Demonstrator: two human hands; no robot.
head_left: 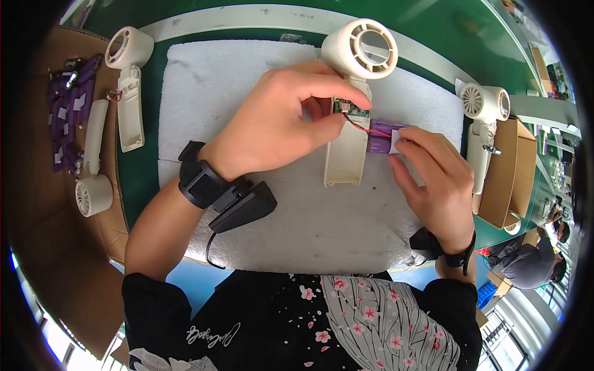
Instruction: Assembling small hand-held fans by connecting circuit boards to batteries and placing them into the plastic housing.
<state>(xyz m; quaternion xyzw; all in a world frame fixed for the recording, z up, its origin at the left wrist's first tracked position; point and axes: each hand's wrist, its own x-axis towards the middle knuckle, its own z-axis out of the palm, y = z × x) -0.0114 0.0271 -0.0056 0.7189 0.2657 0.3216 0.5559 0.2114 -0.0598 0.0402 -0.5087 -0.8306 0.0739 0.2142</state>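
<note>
Seen from the head camera looking straight down, two bare hands work over a white foam pad laid on a green table.

At the centre lies an opened cream handheld fan, its round grille head pointing away from the person and its handle shell lying flat and open-side up on the foam, probably so the inside can be reached. A small green circuit board sits in the neck of the fan, just below the head.

The left hand comes in from the lower left, wrist strapped with a black band, and curls narrowly over the board; thumb and forefinger are pinched close at it, seemingly steadying the board or its connector.

The right hand comes from the lower right, fingers closed on a purple cylindrical battery lying just beside the right edge of the handle shell. Thin red wires run from the battery to the board, which likely explains why the battery is kept so close.

Further off, more fan parts wait: another fan body and a closed fan to the left, beside a cardboard tray of purple batteries. To the right, an assembled fan stands near a cardboard box. Another person crouches at the lower right edge.
</note>
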